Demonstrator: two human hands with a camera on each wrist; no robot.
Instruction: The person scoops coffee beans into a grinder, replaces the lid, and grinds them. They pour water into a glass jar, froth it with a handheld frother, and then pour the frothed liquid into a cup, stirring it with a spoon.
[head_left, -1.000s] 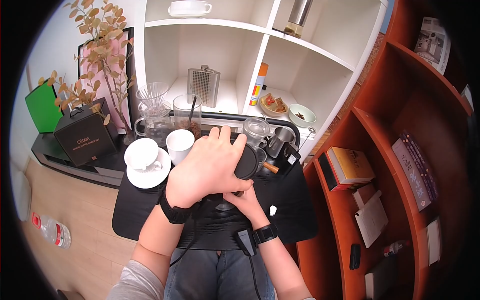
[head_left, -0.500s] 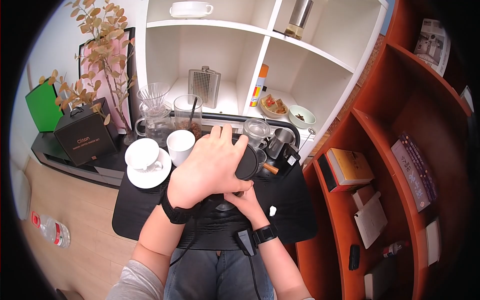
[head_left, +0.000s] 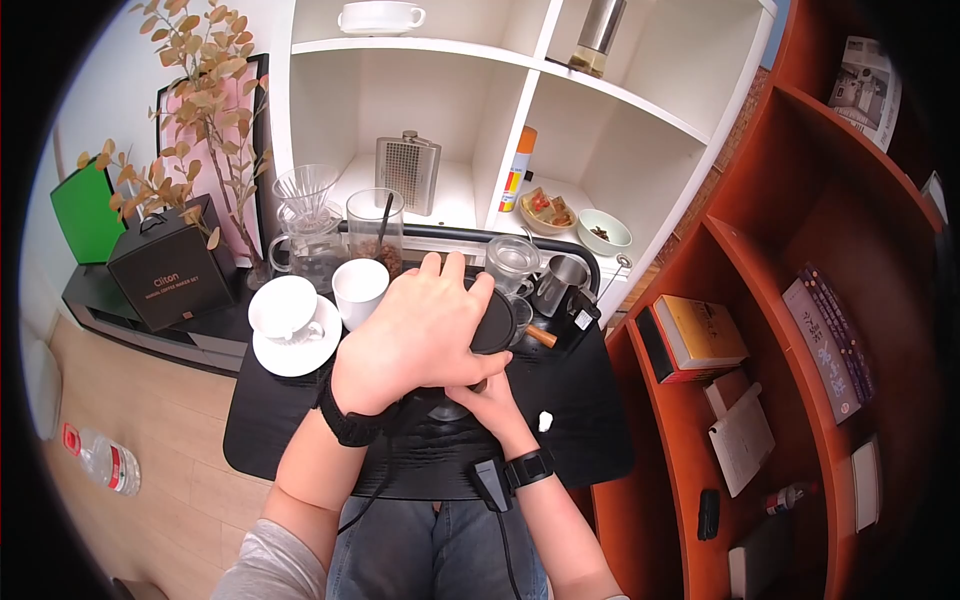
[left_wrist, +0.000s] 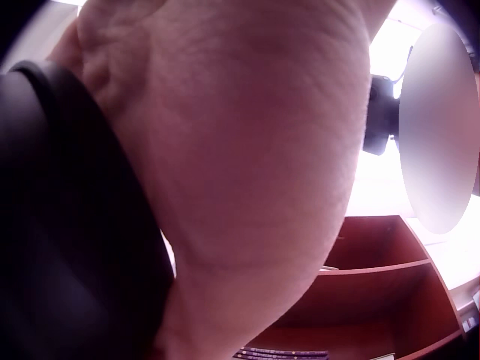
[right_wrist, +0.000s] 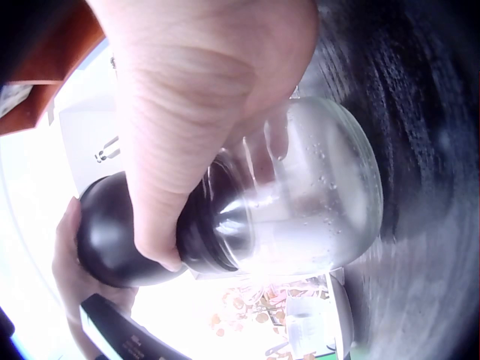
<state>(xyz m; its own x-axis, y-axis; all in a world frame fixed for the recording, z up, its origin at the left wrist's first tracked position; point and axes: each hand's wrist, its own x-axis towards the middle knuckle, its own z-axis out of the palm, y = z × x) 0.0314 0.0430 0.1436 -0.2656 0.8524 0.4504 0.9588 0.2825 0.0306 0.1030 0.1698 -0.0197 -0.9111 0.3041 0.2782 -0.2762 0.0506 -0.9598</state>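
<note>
Over the top of a black-topped glass jar (head_left: 497, 322), my left hand (head_left: 415, 325) grips the black upper part, fingers spread on the far side and thumb toward me. Lower down, my right hand (head_left: 492, 402) holds the same jar. In the right wrist view, that right hand (right_wrist: 202, 112) wraps around where the black part (right_wrist: 112, 232) meets the clear glass (right_wrist: 322, 187), whose base is at the dark tabletop. Droplets or specks show on the glass. My left palm (left_wrist: 247, 150) fills much of the left wrist view, its fingertips hidden.
Left of my hands stand a white mug (head_left: 361, 290) and a cup on a saucer (head_left: 295, 355). Behind are a glass with beans (head_left: 376, 235) and a glass server (head_left: 315, 258). A metal pitcher (head_left: 560, 282) and wooden handle (head_left: 541, 337) are to the right; a white scrap (head_left: 545, 421) lies nearer.
My left thumb has shifted slightly to the right and away from me along the black part. Both hands keep hold of the jar, in nearly the same place.
</note>
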